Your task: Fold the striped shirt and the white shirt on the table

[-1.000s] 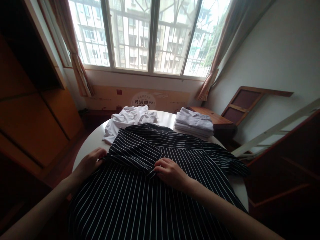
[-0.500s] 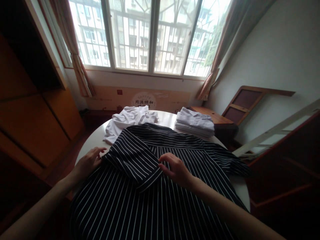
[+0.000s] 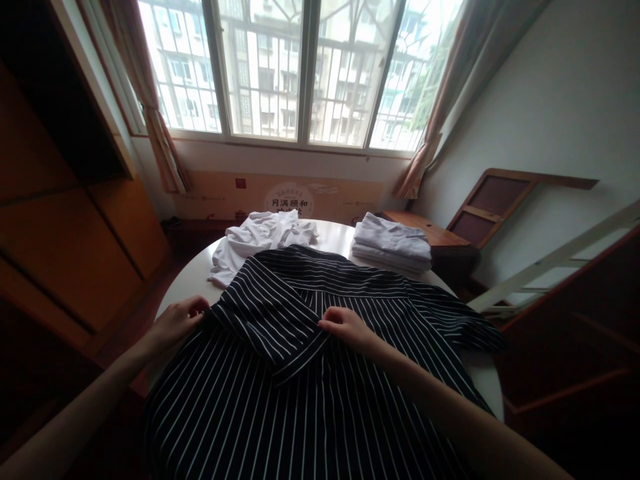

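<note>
A black shirt with white stripes (image 3: 345,393) lies spread over the round white table, its collar end away from me. Its left sleeve (image 3: 275,313) is folded inward across the body, while the right sleeve (image 3: 455,320) stretches out to the side. At the shirt's left edge, my left hand (image 3: 180,320) pinches the fabric near the fold. My right hand (image 3: 347,327) has thumb and fingers closed on the cuff corner of the folded sleeve, near the middle of the shirt.
On the table (image 3: 187,290), a crumpled white garment (image 3: 250,243) lies at the back left. A stack of folded white clothes (image 3: 391,243) sits at the back right. Behind are a wooden cabinet (image 3: 433,230) and a printed box panel (image 3: 330,197) below the window.
The fingers of both hands have closed: the left onto the shirt's left edge, the right onto the folded sleeve's cuff. The shirt itself lies nearly as before.
</note>
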The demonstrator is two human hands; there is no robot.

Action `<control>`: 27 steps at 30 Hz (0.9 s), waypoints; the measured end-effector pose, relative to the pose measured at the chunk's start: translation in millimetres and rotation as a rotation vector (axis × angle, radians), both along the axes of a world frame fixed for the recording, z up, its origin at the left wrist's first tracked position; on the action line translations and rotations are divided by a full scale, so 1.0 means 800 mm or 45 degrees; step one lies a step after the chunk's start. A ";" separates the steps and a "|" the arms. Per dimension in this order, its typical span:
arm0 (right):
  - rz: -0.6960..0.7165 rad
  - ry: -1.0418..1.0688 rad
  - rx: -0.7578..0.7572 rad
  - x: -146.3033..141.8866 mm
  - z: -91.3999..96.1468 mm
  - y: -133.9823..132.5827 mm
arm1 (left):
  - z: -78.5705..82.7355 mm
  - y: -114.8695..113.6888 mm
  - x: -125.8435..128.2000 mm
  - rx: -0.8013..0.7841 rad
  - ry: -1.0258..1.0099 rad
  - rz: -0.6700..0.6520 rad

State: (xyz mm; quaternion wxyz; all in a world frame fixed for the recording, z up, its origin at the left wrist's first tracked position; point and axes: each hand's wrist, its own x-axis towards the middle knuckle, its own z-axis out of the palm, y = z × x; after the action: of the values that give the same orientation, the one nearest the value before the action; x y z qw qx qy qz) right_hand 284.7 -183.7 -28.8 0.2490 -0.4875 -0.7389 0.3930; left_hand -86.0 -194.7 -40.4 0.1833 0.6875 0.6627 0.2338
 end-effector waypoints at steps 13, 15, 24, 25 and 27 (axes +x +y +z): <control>0.085 -0.052 -0.249 -0.002 0.011 -0.026 | 0.003 -0.012 -0.005 -0.044 0.118 -0.142; 0.135 -0.170 -0.214 0.000 0.015 -0.028 | 0.003 -0.011 -0.010 -0.090 0.180 -0.126; -0.125 -0.643 0.642 0.057 0.005 -0.012 | 0.024 0.004 0.005 0.126 0.061 -0.382; -0.107 -0.654 0.671 0.067 -0.003 -0.009 | 0.022 0.006 0.015 0.172 0.102 -0.409; -0.029 -0.694 0.675 0.087 -0.021 -0.004 | 0.011 0.008 0.035 0.214 0.226 -0.495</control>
State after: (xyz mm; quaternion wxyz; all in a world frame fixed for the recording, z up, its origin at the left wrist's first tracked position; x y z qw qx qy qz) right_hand 354.5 -186.8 -45.3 0.1652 -0.5011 -0.8485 0.0415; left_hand -58.2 -188.3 -31.6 0.1081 0.8330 0.5094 0.1870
